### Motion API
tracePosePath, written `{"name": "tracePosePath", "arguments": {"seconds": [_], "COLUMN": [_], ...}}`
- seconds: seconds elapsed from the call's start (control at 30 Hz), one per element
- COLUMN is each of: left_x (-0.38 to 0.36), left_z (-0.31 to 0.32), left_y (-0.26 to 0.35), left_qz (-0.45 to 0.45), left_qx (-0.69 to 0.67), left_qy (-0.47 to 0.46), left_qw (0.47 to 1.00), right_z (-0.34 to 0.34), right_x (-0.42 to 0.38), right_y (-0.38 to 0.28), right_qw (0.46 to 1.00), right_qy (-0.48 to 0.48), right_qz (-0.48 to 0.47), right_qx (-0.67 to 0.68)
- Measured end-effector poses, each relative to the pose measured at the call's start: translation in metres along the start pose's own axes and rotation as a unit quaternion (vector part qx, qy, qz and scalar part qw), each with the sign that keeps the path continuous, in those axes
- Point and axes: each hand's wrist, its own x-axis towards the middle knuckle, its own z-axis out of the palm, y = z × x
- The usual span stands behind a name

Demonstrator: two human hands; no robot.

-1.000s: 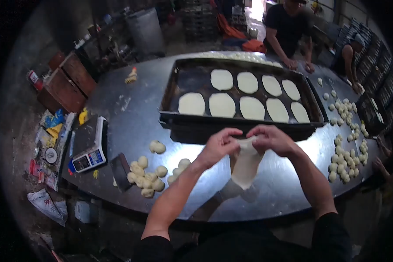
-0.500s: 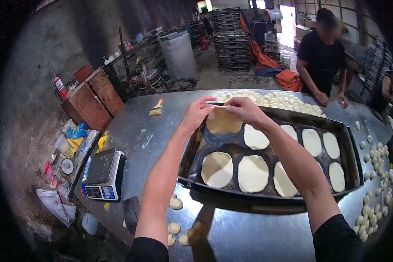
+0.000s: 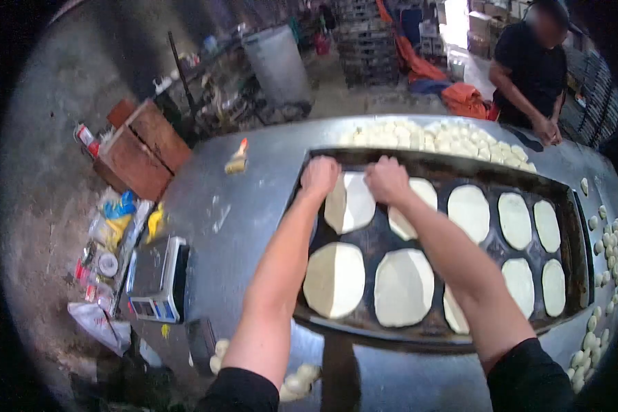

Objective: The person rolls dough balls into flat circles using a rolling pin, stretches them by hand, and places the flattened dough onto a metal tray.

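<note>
In the far left part of a dark baking tray (image 3: 577, 230) lies a flat dough round (image 3: 351, 206), half in shadow. My left hand (image 3: 321, 176) is closed on its upper left edge, fingers curled. At the upper right edge my right hand (image 3: 388, 180) is closed too, fingertips hidden underneath. Several other flattened dough pieces are laid out in two rows in the tray. One near dough round (image 3: 334, 280) sits directly below the held one. My right forearm covers part of the middle pieces.
Many dough balls (image 3: 432, 139) are heaped behind the tray, with more dough balls (image 3: 590, 336) at the right. A brush (image 3: 237, 158) and a digital scale (image 3: 159, 278) stand on the metal table's left side. A co-worker (image 3: 529, 72) stands across the table.
Both my hands have come down, lowering the dough round from above the tray onto its surface. The view has tilted downward. The co-worker's hands have come together.
</note>
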Motion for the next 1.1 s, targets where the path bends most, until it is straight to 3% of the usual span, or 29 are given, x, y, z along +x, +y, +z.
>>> {"name": "tracePosePath", "arguments": {"seconds": [0.07,0.1,0.13,0.17,0.2,0.23,0.27,0.3,0.33,0.37,0.4,0.43,0.47,0.5,0.57,0.6,0.67,0.73,0.77,0.8,0.87,0.93,1.0,1.03,1.1], "left_x": [-0.011,-0.028,-0.046,-0.083,-0.114,-0.151,-0.201,-0.248,-0.293,-0.342,-0.386,-0.429,-0.470,-0.503,-0.547,-0.558,-0.584,-0.590,-0.591,-0.594,-0.603,-0.611,-0.620,-0.624,-0.631], "left_z": [-0.017,-0.036,-0.069,-0.094,-0.117,-0.144,-0.163,-0.172,-0.177,-0.174,-0.166,-0.145,-0.115,-0.097,-0.061,-0.053,-0.015,-0.023,-0.025,-0.023,-0.014,-0.004,0.013,0.019,0.040], "left_y": [0.001,0.006,0.013,0.019,0.024,0.027,0.029,0.026,0.023,0.019,0.009,-0.002,-0.008,0.000,0.010,0.020,0.016,0.023,0.030,0.041,0.073,0.116,0.158,0.177,0.206], "left_qz": [0.091,0.085,0.057,0.058,0.068,0.079,0.092,0.075,0.065,-0.005,-0.065,-0.146,-0.221,-0.270,-0.066,-0.010,0.028,0.029,0.012,0.018,0.032,0.095,0.138,0.186,0.257], "left_qx": [-0.074,-0.102,-0.145,-0.241,-0.329,-0.325,-0.321,-0.364,-0.405,-0.445,-0.480,-0.476,-0.455,-0.381,-0.174,-0.072,0.013,-0.002,-0.011,-0.029,-0.128,-0.152,-0.174,-0.166,-0.137], "left_qy": [0.095,0.120,0.026,0.055,0.096,0.124,0.147,0.149,0.155,0.140,0.127,0.119,0.130,0.093,0.061,-0.013,-0.008,-0.026,-0.046,0.001,-0.020,-0.052,-0.090,-0.094,-0.094], "left_qw": [0.988,0.984,0.987,0.967,0.937,0.934,0.931,0.916,0.899,0.884,0.865,0.859,0.853,0.879,0.981,0.997,0.999,0.999,0.999,0.999,0.991,0.982,0.971,0.964,0.952], "right_z": [-0.018,-0.030,-0.050,-0.101,-0.120,-0.131,-0.141,-0.128,-0.116,-0.090,-0.045,0.000,0.036,0.059,0.075,0.073,0.035,-0.023,-0.040,-0.058,-0.087,-0.081,-0.077,-0.093,-0.086], "right_x": [-0.014,-0.026,-0.055,-0.099,-0.140,-0.185,-0.225,-0.256,-0.279,-0.306,-0.329,-0.339,-0.352,-0.356,-0.358,-0.363,-0.392,-0.440,-0.474,-0.499,-0.559,-0.600,-0.616,-0.616,-0.629], "right_y": [-0.003,-0.012,-0.018,-0.051,-0.068,-0.092,-0.110,-0.126,-0.144,-0.166,-0.179,-0.189,-0.196,-0.201,-0.205,-0.206,-0.189,-0.156,-0.136,-0.119,-0.093,-0.066,-0.057,-0.070,-0.076], "right_qw": [1.000,0.999,0.976,0.946,0.931,0.909,0.904,0.871,0.839,0.837,0.864,0.870,0.905,0.904,0.900,0.891,0.916,0.936,0.953,0.958,0.965,0.960,0.962,0.952,0.946], "right_qy": [0.014,0.004,0.052,-0.026,-0.054,-0.062,-0.181,-0.226,-0.332,-0.379,-0.327,-0.322,-0.216,-0.145,-0.185,-0.230,-0.207,-0.194,-0.136,-0.134,-0.178,-0.203,-0.154,-0.151,-0.170], "right_qz": [-0.013,-0.018,-0.102,-0.066,-0.097,-0.115,-0.087,-0.161,-0.160,-0.134,-0.205,-0.208,-0.221,-0.262,-0.266,-0.268,-0.178,-0.090,-0.085,-0.061,-0.019,0.016,-0.022,0.049,0.087], "right_qx": [-0.011,0.030,0.186,0.315,0.348,0.397,0.377,0.405,0.401,0.370,0.323,0.309,0.292,0.304,0.291,0.284,0.294,0.280,0.258,0.244,0.193,0.195,0.224,0.263,0.262]}}
